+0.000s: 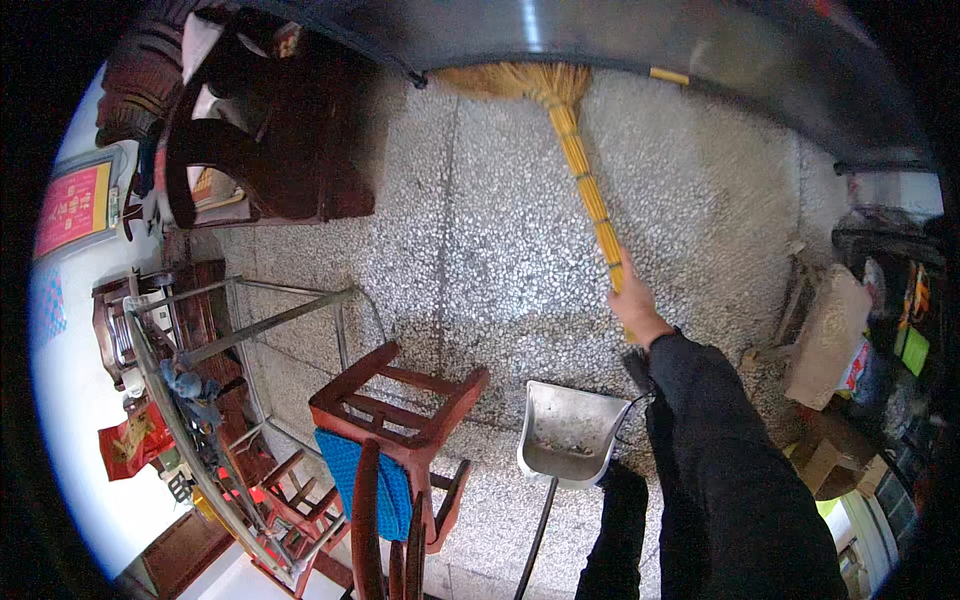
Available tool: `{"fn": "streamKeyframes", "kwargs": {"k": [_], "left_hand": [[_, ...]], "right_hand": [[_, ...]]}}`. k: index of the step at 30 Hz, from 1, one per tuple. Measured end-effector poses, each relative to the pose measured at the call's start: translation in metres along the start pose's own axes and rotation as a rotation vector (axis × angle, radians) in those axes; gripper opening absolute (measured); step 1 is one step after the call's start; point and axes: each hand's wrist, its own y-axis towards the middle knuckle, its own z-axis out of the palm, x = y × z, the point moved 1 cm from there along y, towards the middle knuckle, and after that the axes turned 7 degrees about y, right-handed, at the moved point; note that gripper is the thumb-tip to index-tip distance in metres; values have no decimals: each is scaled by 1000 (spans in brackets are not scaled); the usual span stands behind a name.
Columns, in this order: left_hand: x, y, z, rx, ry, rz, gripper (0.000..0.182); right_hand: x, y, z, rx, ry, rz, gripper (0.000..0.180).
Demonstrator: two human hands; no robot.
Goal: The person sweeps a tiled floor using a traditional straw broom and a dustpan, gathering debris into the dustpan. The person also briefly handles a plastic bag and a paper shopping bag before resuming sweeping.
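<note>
My right hand [640, 301] grips the yellow bound handle of a straw broom [587, 176]. The broom's bristles spread along the foot of a dark panel [637, 37] at the top of the view, on a speckled terrazzo floor [517, 247]. Below my hand a metal dustpan [568, 431] rests on the floor with bits of debris in it. Its thin dark handle [537, 536] runs down out of the picture. My left hand is out of view.
A reddish wooden chair [420, 442] with a blue cushion [367, 480] stands left of the dustpan. Behind it are a metal-framed table [270, 330] and a dark wooden armchair [255, 150]. Cardboard [831, 337] and bags crowd the right side.
</note>
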Motion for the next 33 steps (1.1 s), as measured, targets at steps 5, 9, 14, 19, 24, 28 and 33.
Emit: {"fn": "streamKeyframes", "kwargs": {"k": [5, 9, 14, 19, 24, 28, 33], "left_hand": [[15, -9, -30, 56, 25, 18, 12], [27, -16, -48, 85, 35, 18, 13], [47, -25, -67, 76, 38, 1, 14], [68, -44, -88, 68, 26, -17, 14], [108, -59, -132, 112, 34, -78, 15], [125, -47, -151, 147, -16, -185, 16], [132, -51, -132, 168, -151, -148, 18]], "right_hand": [[-32, -112, -123, 4, -179, -135, 85], [-39, -187, -177, 70, -164, 10, 83], [6, -151, -86, 65, 313, 46, 80], [47, -192, -17, 137, -62, 5, 89], [82, -296, -121, 294, -237, 70, 90], [153, -321, -198, 440, 88, 91, 83], [267, -236, -155, 388, 46, -145, 79]]}}
